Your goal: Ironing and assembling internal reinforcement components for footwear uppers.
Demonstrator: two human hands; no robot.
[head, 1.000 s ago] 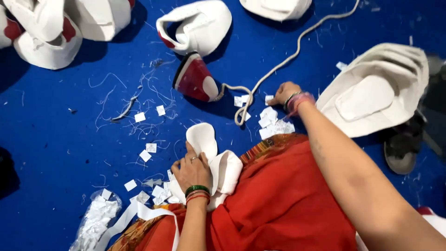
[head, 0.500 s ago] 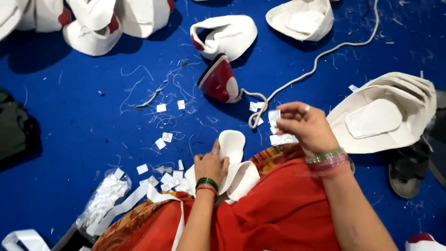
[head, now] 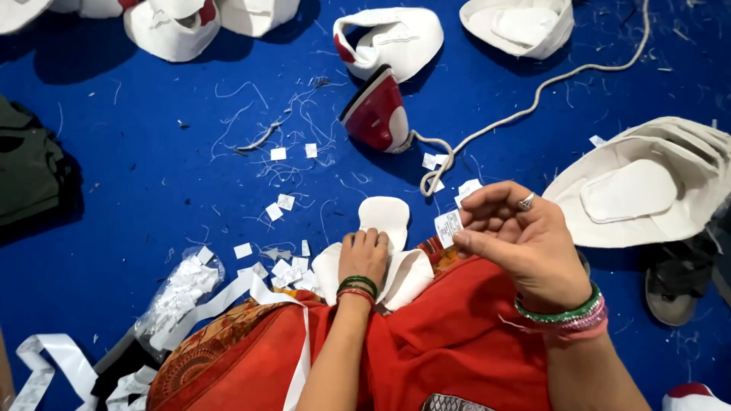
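Observation:
My left hand [head: 364, 255] presses down on a white shoe upper piece [head: 384, 217] that lies on my lap over red cloth [head: 457, 342]. My right hand [head: 518, 240] is raised beside it and pinches a small white printed label [head: 448, 227] between thumb and fingers. A ring sits on one finger and bangles circle both wrists. More small white labels [head: 285, 268] are scattered on the blue floor in front of my lap.
A red and white iron [head: 377, 114] with a white cord [head: 533, 99] rests on the blue floor [head: 137, 152]. White shoe uppers [head: 392, 34] lie at the top, a stack of white pieces [head: 647, 183] at right, a bag of labels [head: 179, 293] and white strips [head: 46, 361] at lower left.
My right hand has left the floor near the cord, risen and come toward my lap with a label pinched in it. My left hand stays on the white piece.

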